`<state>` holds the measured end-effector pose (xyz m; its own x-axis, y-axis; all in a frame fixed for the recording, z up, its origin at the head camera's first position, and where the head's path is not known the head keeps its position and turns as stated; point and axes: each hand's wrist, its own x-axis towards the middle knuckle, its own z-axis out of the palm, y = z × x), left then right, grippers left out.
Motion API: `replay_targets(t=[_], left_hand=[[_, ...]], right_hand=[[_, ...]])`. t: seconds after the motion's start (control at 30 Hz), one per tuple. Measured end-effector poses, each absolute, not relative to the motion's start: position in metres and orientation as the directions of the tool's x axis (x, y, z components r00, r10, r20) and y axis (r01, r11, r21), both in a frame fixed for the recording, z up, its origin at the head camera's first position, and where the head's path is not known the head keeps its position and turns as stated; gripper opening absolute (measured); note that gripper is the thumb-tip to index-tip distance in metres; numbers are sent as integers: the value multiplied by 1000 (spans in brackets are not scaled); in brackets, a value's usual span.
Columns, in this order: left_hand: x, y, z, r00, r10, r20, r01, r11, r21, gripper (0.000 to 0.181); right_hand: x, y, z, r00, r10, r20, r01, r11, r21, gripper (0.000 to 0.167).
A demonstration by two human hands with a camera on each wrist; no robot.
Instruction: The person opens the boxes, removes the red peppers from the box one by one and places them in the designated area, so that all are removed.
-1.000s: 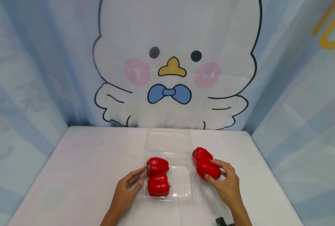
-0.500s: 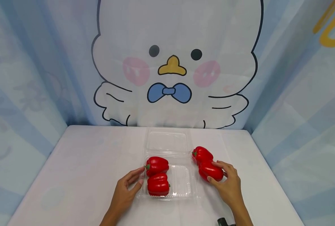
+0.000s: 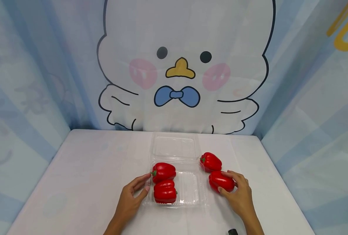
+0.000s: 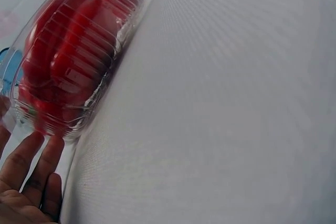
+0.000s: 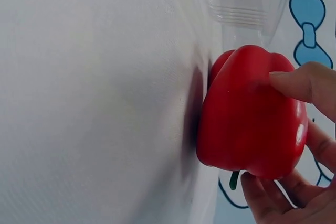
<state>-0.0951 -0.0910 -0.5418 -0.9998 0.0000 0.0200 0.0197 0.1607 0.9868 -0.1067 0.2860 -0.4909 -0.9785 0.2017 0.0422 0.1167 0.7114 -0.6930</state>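
My right hand [image 3: 240, 193] grips a red bell pepper [image 3: 220, 181], thumb on one side and fingers on the other. In the right wrist view this bell pepper [image 5: 252, 114] shows a short green stem, and it is at or just above the table. My left hand [image 3: 130, 197] touches the left side of a clear plastic clamshell container [image 3: 188, 187] with extended fingertips. Inside its left half lie two red bell peppers, a far one [image 3: 164, 172] and a near one [image 3: 165, 192]. Another red bell pepper [image 3: 211, 162] lies just right of the container, behind the held one.
The container's clear lid [image 3: 175, 147] lies folded back toward the rear edge of the white table [image 3: 83, 182]. A small dark object [image 3: 233, 231] shows at the bottom edge near my right wrist. Printed curtains [image 3: 176, 114] enclose the back and sides.
My right hand has moved a little right and toward me with its bell pepper, opening a small gap from the container. My left hand has stayed at the container's side.
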Motion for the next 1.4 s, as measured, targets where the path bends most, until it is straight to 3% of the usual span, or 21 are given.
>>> replay_targets(t=[0.5, 1.0, 1.4], left_hand=[[-96, -91, -543, -1000, 3, 12, 13, 150, 989, 42], [-95, -92, -543, -999, 0, 33, 33, 145, 989, 41], [-95, -91, -543, -999, -3, 50, 49, 151, 987, 41]], right_hand=[[-105, 284, -486, -982, 183, 37, 112, 736, -667, 65], [-104, 265, -461, -945, 184, 269, -52, 730, -681, 61], [-106, 239, -449, -944, 121, 309, -156, 660, -735, 63]])
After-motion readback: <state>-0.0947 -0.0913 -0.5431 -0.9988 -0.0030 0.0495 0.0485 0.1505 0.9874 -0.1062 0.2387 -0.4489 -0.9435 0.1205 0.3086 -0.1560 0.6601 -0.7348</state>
